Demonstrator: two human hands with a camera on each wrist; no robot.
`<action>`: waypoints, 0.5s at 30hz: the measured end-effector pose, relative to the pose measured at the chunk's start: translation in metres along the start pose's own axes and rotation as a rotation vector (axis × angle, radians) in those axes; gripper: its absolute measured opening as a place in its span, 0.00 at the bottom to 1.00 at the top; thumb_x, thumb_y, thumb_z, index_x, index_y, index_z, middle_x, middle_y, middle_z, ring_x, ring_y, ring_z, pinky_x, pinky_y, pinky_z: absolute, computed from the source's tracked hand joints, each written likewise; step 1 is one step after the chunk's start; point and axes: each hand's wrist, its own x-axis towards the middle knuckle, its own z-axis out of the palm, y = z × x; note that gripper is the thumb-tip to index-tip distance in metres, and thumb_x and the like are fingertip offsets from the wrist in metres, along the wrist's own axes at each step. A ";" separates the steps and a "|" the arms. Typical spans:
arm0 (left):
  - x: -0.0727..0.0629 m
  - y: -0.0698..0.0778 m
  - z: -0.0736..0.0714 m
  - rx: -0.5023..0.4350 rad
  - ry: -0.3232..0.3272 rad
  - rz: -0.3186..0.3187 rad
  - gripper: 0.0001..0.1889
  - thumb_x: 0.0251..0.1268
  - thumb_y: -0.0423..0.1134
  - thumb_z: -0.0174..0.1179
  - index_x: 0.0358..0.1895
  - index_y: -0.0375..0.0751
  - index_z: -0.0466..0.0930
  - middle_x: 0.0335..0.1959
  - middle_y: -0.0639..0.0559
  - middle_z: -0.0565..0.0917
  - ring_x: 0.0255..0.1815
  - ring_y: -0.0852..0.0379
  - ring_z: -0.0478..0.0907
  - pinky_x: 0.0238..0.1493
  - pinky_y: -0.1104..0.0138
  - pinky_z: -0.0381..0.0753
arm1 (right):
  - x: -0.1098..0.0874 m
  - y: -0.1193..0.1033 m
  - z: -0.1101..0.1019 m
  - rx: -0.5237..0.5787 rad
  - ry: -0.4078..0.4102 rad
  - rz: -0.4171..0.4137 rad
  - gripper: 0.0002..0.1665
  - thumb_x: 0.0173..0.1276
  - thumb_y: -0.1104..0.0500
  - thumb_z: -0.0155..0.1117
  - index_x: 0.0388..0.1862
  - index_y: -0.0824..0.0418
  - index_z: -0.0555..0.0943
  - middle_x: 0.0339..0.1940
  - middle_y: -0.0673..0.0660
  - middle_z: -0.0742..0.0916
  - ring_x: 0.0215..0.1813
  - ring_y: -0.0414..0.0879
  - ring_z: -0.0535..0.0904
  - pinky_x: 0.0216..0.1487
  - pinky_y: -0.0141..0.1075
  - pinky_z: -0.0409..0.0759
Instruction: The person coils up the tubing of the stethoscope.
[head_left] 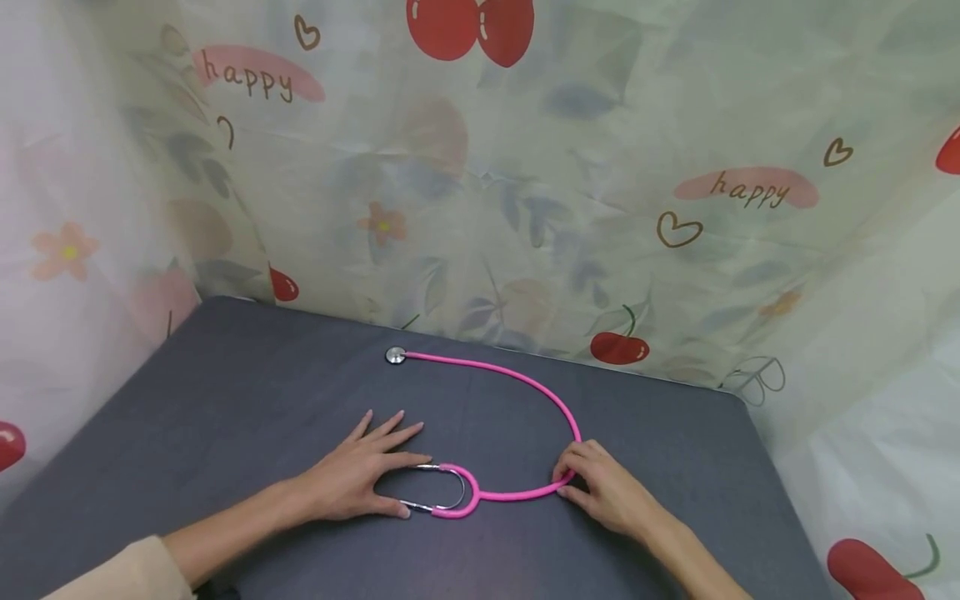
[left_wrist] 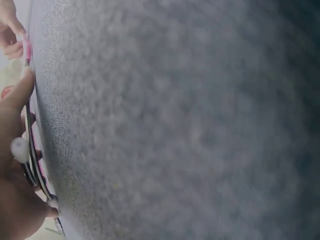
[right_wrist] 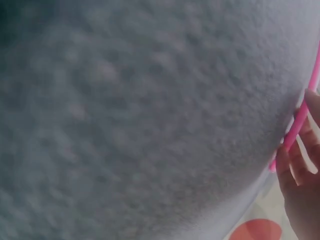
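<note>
A pink stethoscope (head_left: 517, 495) lies on the grey cloth-covered table, its tube curving round to a silver chest piece (head_left: 395, 356) near the back edge. My left hand (head_left: 352, 479) is spread out over the headset end, thumb and index finger touching the two metal ear tubes (head_left: 427, 507). In the left wrist view a whitish ear tip (left_wrist: 20, 149) shows beside the palm; the head view hides it under the hand. At the tube's bend, my right hand (head_left: 603, 487) pinches the pink tube (right_wrist: 298, 121) between thumb and fingers.
The grey table (head_left: 285, 375) ends at a back edge against a hanging curtain (head_left: 480, 183) printed with cherries, hearts and flowers. More of the same fabric drops along the left and right sides.
</note>
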 end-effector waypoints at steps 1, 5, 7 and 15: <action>0.000 0.000 -0.001 -0.012 0.004 -0.010 0.36 0.55 0.69 0.64 0.67 0.59 0.76 0.76 0.47 0.63 0.79 0.39 0.47 0.68 0.31 0.38 | 0.000 0.000 -0.001 0.022 0.002 -0.003 0.11 0.62 0.57 0.74 0.36 0.45 0.80 0.37 0.38 0.80 0.46 0.37 0.72 0.49 0.39 0.75; 0.002 0.000 -0.004 -0.043 0.054 -0.043 0.33 0.52 0.65 0.68 0.62 0.58 0.81 0.72 0.51 0.70 0.78 0.39 0.52 0.65 0.27 0.39 | 0.000 0.001 -0.006 0.105 0.021 -0.013 0.10 0.65 0.58 0.72 0.37 0.44 0.80 0.36 0.37 0.81 0.42 0.38 0.74 0.46 0.36 0.75; 0.002 0.000 -0.006 -0.044 0.082 -0.068 0.32 0.52 0.63 0.70 0.61 0.57 0.81 0.68 0.55 0.74 0.77 0.41 0.56 0.64 0.26 0.39 | 0.001 0.002 -0.008 0.147 0.038 -0.024 0.09 0.65 0.58 0.71 0.38 0.45 0.80 0.35 0.37 0.81 0.40 0.39 0.74 0.43 0.36 0.75; 0.001 0.004 -0.012 0.007 0.198 -0.134 0.31 0.51 0.57 0.74 0.61 0.58 0.81 0.53 0.65 0.83 0.63 0.53 0.75 0.65 0.34 0.56 | 0.006 0.004 -0.019 0.286 0.101 -0.097 0.08 0.62 0.60 0.74 0.39 0.49 0.87 0.33 0.38 0.85 0.36 0.35 0.77 0.37 0.32 0.76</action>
